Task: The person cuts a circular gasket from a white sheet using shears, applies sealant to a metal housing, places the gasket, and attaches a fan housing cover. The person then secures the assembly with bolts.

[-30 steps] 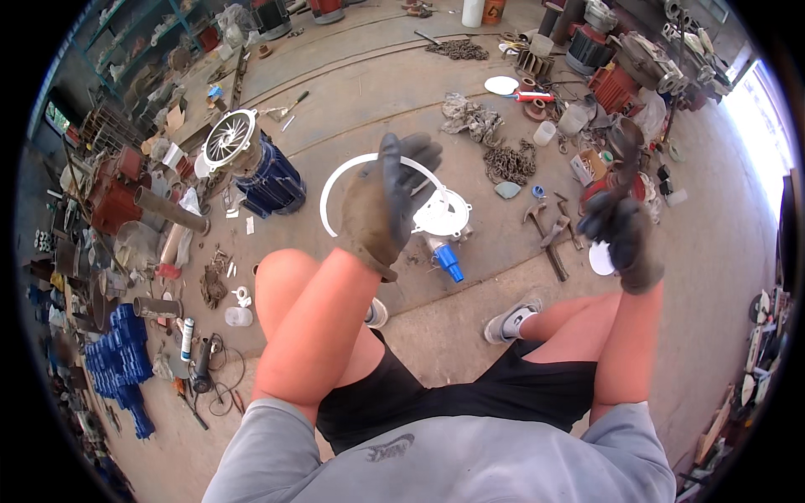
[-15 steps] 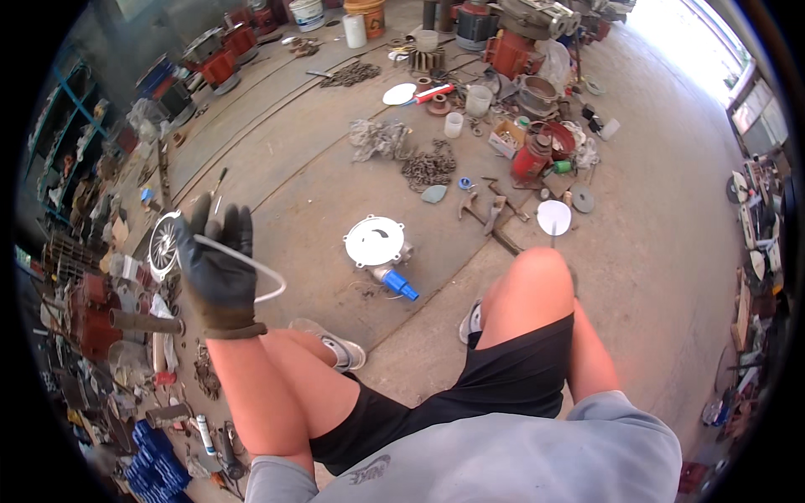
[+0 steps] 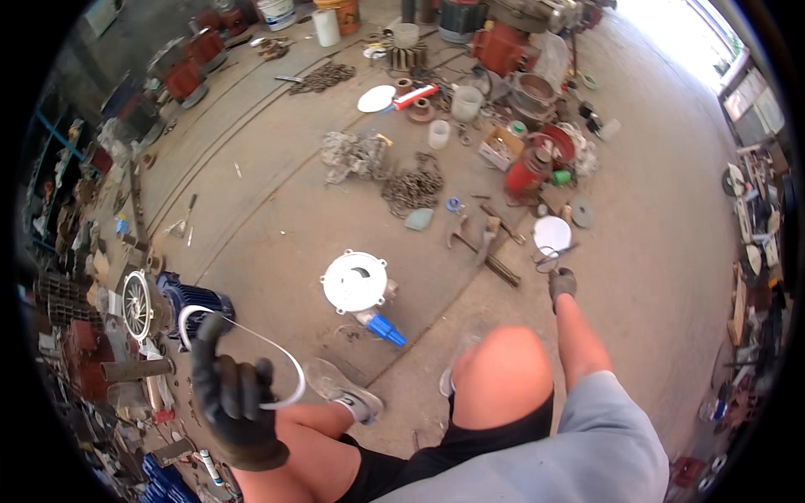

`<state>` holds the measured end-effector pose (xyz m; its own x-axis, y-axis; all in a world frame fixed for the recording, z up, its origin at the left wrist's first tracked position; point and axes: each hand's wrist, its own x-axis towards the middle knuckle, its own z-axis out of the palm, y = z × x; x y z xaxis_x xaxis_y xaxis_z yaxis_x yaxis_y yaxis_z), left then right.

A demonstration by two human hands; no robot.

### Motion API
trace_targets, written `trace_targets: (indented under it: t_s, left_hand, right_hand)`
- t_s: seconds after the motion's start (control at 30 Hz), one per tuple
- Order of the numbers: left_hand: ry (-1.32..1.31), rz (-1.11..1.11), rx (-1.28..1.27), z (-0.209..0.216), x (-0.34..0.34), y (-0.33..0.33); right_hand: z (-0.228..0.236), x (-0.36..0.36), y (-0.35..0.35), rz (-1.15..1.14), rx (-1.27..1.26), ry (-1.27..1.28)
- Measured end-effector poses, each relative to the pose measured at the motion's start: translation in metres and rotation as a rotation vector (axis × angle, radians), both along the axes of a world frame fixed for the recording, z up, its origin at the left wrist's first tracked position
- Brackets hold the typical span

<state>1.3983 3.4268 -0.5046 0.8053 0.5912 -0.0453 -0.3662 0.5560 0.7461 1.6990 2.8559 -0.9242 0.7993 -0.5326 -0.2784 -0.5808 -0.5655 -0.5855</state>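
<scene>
My left hand (image 3: 235,402), in a dark glove, is closed on a thin white ring (image 3: 295,369) that loops out between its fingers over the floor and my left leg. My gloved right hand (image 3: 563,286) reaches out past my right knee with its fingers curled. At its fingertips is a thin dark tool with loops (image 3: 547,261), scissors-like but too small to be sure. It overlaps a round white disc (image 3: 552,233). Between my hands, a white round metal housing (image 3: 355,283) with lugs and a blue fitting (image 3: 386,329) stands on the floor.
A blue motor (image 3: 197,303) with a white finned wheel (image 3: 137,305) lies at the left. Ahead are a hammer (image 3: 487,238), a chain (image 3: 412,186), crumpled plastic (image 3: 352,155) and a red jack (image 3: 527,178). Tools and parts line both sides.
My left hand has lowered toward me with the white ring, uncovering the blue motor. My right hand, hidden behind my knee before, now shows by the white disc with the looped tool.
</scene>
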Motion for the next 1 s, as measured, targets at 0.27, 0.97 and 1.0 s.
trace_targets:
  t_s: [0.27,0.97,1.0]
  left_hand:
    - [0.477,-0.202,-0.171,-0.017,0.060,0.028]
    - [0.691,0.046,-0.747,0.145,0.090,0.216]
    - [0.648,0.059,-0.793,0.188,0.073,0.233]
  right_hand:
    - [-0.060,-0.043,0.123,0.015,0.038,-0.136]
    - [0.576,-0.045,0.641,1.315,0.737,0.283]
    - [0.624,-0.060,0.659,1.447,0.650,0.191]
